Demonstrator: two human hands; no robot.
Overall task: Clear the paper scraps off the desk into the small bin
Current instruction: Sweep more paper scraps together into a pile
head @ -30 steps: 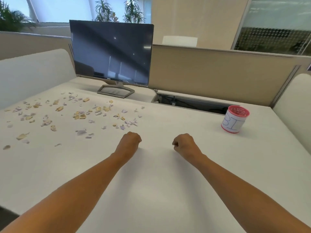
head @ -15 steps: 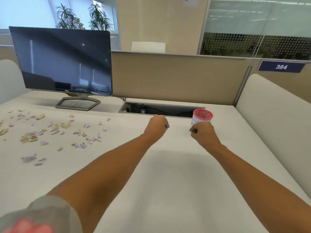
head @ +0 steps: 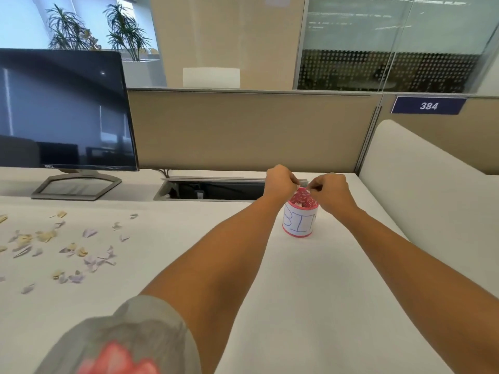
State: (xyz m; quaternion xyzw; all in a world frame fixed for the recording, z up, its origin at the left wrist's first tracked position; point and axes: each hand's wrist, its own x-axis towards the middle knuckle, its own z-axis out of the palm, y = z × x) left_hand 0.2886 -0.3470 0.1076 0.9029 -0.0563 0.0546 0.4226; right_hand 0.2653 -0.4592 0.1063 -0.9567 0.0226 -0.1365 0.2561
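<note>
Both the left hand (head: 280, 182) and right hand (head: 330, 190) hover pinched over the small bin (head: 299, 221), contents unclear, while many paper scraps (head: 67, 249) remain left of it.

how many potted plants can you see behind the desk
2. One plant stands above the monitor, the other plant just right of it; pots are hidden.
</note>
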